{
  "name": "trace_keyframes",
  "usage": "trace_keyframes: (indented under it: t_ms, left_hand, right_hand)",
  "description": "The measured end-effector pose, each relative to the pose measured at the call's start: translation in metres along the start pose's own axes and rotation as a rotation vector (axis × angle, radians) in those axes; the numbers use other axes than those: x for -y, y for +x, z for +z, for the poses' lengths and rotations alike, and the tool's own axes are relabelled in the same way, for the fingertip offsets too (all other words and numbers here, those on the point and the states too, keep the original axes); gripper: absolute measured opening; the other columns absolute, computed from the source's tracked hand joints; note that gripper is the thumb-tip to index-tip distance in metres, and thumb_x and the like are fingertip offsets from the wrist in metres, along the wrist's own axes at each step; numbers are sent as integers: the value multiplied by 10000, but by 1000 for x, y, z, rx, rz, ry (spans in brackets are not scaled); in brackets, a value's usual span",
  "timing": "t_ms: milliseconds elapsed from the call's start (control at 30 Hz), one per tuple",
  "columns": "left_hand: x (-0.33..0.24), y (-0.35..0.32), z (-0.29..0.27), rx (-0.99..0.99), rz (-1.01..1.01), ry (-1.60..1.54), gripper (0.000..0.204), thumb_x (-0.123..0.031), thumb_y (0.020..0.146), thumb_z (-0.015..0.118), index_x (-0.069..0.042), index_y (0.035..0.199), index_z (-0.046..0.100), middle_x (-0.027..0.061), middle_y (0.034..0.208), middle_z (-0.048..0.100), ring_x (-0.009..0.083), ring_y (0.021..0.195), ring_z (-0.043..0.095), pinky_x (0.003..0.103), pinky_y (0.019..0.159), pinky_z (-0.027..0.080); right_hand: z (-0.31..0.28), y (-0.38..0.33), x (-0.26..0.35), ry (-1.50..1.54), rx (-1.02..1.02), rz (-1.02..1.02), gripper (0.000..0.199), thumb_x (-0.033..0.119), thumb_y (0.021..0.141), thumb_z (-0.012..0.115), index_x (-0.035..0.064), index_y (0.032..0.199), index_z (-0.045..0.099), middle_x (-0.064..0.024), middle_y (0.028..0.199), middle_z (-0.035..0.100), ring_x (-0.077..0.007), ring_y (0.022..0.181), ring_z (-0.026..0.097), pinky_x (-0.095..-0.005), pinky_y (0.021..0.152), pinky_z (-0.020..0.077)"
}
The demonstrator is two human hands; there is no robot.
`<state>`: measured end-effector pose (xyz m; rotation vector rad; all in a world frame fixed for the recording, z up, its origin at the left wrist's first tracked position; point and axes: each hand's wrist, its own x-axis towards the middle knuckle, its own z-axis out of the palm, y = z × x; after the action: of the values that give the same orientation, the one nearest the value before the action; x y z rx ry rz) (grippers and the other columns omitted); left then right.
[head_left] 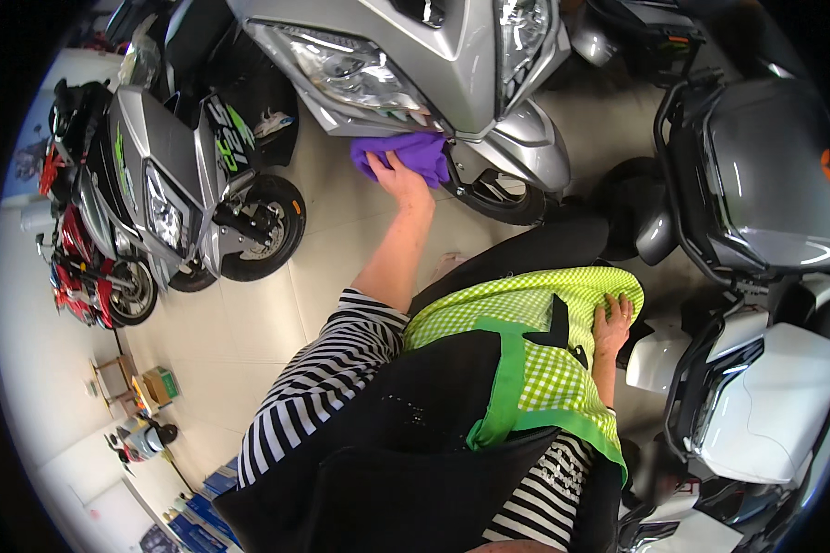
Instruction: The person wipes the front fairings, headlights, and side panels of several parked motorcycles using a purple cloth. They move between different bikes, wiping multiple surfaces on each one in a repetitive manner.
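Note:
My left hand (pixel 404 184) reaches forward and holds a bunched purple cloth (pixel 426 152). The cloth lies against the lower edge of a silver scooter's front panel (pixel 461 83), just under one headlight (pixel 350 72). Part of my fingers is hidden in its folds. Over my bent leg spreads a green-and-white checked apron (pixel 572 392) with green trim. On its upper end, at the knee, my right hand (pixel 611 323) rests with fingers stretched out and nothing in it.
Another grey scooter (pixel 171 175) stands at the left, with a red motorbike (pixel 83 267) behind it. Close on my right are a dark grey top case (pixel 775 175) and a white one (pixel 765 405). The scooter's front wheel (pixel 503 198) touches the tiled floor (pixel 249 318).

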<state>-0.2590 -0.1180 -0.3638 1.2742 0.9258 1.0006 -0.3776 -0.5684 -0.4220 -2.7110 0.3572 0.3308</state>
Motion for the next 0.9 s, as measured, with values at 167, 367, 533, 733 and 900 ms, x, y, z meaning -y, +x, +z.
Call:
trace_keyframes:
  t_ms: [167,367,533,733,900]
  left_hand:
    - [38,-19,16,411,309,492,496,-171,980,536,28,1418,415,249,1459,413,393,1323,414,408,1134,298]
    - [58,-33,60,595,960,1122,452,-260,965,529,-135,1398,499,166,1368,513,361,1293,448,543,1058,325]
    - [50,-37,81,809,1042,1176,450,-297,946,504,-209,1387,506,113,1423,471,269,1368,396,618,1030,311]
    - [52,-81,118,1024,1204,1104,419,-339,919,519,-182,1302,586,103,1303,569,261,1299,477,613,1056,317]
    - [54,-113,162,1387,1372,1247,369,-330,933,498,-173,1244,621,84,1247,587,256,1242,510,614,1051,322]
  right_hand:
    - [-11,-16,6,-55,-29,91,393,342,880,576,205,1241,645,-25,1524,413,-257,1460,279,-680,1072,260]
    - [-20,-31,17,-202,-21,132,392,345,893,568,193,1248,631,-19,1504,436,-232,1446,307,-674,1092,239]
    - [-23,-32,28,-236,-2,131,376,320,902,565,184,1246,633,-29,1501,434,-241,1447,301,-697,1097,210]
    - [-19,-11,49,-252,81,50,359,308,908,566,162,1228,638,-32,1356,573,-245,1392,387,-738,1100,125]
    - [-16,1,56,-231,130,-54,319,260,903,584,137,1192,643,-23,1289,614,-243,1326,463,-730,1111,101]
